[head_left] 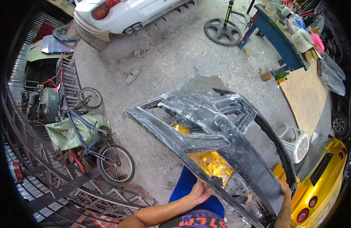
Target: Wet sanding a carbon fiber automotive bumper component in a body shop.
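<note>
My left hand (200,193) grips the lower left edge of a large black bumper-like body panel (244,155) with angular openings and pale dusty smears. My right hand (284,189) holds the panel's right side near its lower end, its fingers partly hidden by the panel. The panel is tilted in front of my body. Through its openings show a crumpled gold sheet (215,166) and the grey floor.
A blue bicycle (114,167), ladder (67,81), air compressor (50,102) and railing are at left. A white car (122,11) stands behind. At right are a cluttered blue table (263,32), plywood board (302,91), white stool (300,146) and yellow car body (320,182).
</note>
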{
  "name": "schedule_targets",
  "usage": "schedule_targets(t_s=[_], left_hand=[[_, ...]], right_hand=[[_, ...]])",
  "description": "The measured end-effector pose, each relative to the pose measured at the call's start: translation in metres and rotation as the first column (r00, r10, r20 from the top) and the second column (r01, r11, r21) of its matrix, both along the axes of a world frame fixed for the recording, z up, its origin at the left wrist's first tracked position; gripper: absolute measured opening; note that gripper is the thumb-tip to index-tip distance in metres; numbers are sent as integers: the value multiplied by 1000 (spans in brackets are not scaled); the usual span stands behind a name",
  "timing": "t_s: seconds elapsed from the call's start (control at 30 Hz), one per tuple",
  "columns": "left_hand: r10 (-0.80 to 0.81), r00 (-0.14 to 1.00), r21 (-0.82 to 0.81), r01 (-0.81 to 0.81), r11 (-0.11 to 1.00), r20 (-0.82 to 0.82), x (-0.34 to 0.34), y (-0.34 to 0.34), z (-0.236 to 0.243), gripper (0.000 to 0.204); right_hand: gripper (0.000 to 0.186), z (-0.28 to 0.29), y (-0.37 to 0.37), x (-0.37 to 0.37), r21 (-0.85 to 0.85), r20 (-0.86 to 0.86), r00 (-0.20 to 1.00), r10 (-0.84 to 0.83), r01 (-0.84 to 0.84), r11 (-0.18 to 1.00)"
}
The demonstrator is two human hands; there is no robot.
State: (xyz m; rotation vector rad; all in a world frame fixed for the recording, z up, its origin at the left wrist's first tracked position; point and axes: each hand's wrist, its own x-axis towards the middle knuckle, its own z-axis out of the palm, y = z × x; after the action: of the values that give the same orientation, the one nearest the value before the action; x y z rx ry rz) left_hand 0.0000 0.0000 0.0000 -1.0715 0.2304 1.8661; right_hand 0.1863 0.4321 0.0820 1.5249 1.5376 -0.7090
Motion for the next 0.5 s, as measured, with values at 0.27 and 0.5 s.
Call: schedule_targets(t_s=[0.27, 0.5], left_hand=[[-10, 984, 30, 5, 1000, 175, -46, 7, 11, 35], [-148, 958, 10, 150, 989, 246, -50, 3, 26, 36]], right_hand=[[82, -2, -16, -47, -100, -180, 983, -37, 19, 995], [82, 5, -13, -20, -86, -243, 969, -42, 22, 996]])
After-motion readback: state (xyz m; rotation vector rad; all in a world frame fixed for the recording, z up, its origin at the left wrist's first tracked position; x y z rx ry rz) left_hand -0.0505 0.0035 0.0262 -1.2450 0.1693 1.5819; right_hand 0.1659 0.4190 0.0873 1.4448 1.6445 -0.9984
